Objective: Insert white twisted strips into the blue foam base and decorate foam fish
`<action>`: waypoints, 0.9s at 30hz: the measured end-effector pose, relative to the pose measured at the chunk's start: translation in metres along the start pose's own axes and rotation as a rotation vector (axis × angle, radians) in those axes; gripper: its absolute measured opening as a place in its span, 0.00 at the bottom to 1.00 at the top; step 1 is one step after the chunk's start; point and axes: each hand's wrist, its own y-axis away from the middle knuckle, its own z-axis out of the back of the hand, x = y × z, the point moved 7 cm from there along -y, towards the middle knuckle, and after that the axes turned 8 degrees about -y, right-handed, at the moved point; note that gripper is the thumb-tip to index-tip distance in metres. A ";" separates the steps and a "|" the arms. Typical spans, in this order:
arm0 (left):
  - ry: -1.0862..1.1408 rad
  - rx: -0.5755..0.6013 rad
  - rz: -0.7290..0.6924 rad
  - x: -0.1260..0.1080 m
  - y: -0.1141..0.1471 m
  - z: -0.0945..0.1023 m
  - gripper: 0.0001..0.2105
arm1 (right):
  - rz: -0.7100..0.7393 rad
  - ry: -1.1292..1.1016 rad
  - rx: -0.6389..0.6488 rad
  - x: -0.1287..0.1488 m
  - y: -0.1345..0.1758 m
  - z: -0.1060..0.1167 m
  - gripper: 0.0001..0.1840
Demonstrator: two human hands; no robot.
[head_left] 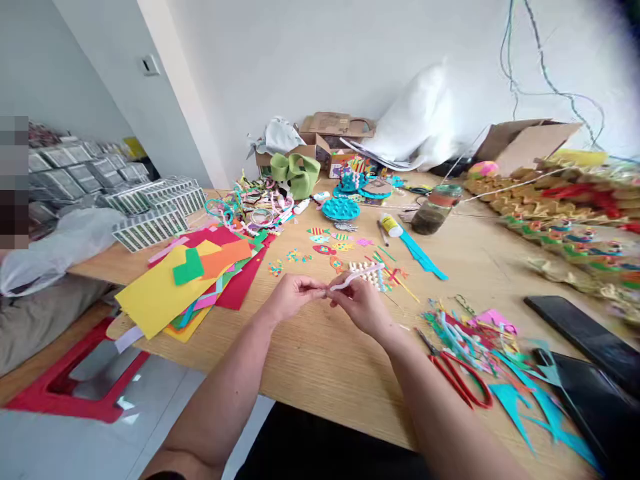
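Observation:
Over the middle of the table, my left hand [300, 293] and my right hand [361, 303] meet fingertip to fingertip. Both are closed on a thin pale pink strip [357, 275], which looks like a pipe cleaner or foam strip. Its free end curls up over my right hand. Just beyond lie small coloured paper fish [324, 249] and piles of tiny coloured bits [294, 255]. A group of small white twisted pieces [369, 272] is partly hidden behind my right hand, with thin coloured strips [395, 275] beside it.
Coloured foam sheets [165, 293] are stacked at left. Red-handled scissors [457, 373], scraps [470, 340] and a black phone [585, 327] lie at right. Farther back are a glue bottle [391, 225], a dark jar [436, 210] and blue discs [341, 209]. A red stool [75, 393] stands at lower left.

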 end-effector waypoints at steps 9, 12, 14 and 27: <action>-0.143 -0.504 -0.273 -0.021 0.012 0.036 0.06 | 0.211 -0.005 -0.448 0.029 0.015 0.037 0.14; -0.318 -0.587 -0.462 -0.038 0.020 0.032 0.05 | -0.098 -0.317 -0.233 0.009 0.010 0.021 0.23; -0.415 -0.602 -0.552 -0.046 0.024 0.025 0.05 | -0.274 -0.516 -0.032 0.001 0.010 0.002 0.27; -0.564 -0.602 -0.676 -0.054 0.030 0.006 0.08 | -0.371 -0.860 -0.135 -0.020 0.006 -0.012 0.18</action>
